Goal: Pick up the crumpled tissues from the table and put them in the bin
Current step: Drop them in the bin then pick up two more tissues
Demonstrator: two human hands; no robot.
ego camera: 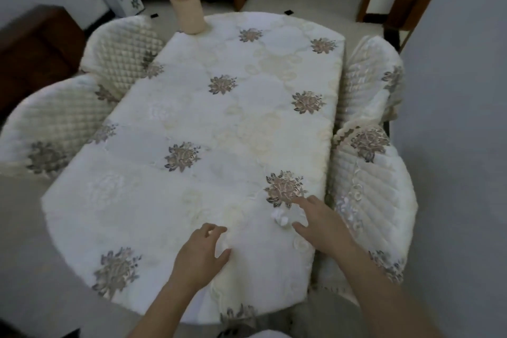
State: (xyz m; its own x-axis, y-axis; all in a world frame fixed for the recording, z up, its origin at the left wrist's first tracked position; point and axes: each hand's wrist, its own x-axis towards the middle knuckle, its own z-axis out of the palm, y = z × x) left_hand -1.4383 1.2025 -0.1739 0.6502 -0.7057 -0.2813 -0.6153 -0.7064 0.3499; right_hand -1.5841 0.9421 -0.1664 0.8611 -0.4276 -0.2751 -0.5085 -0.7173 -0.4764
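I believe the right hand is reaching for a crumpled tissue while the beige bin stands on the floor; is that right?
Not quite: the head view shows the beige bin standing on the far end of the table, not on the floor. The right hand is indeed reaching for the crumpled tissue.

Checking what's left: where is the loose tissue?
In the head view, the crumpled tissue lies on the tablecloth at near right, beside the right hand, below an embroidered flower.
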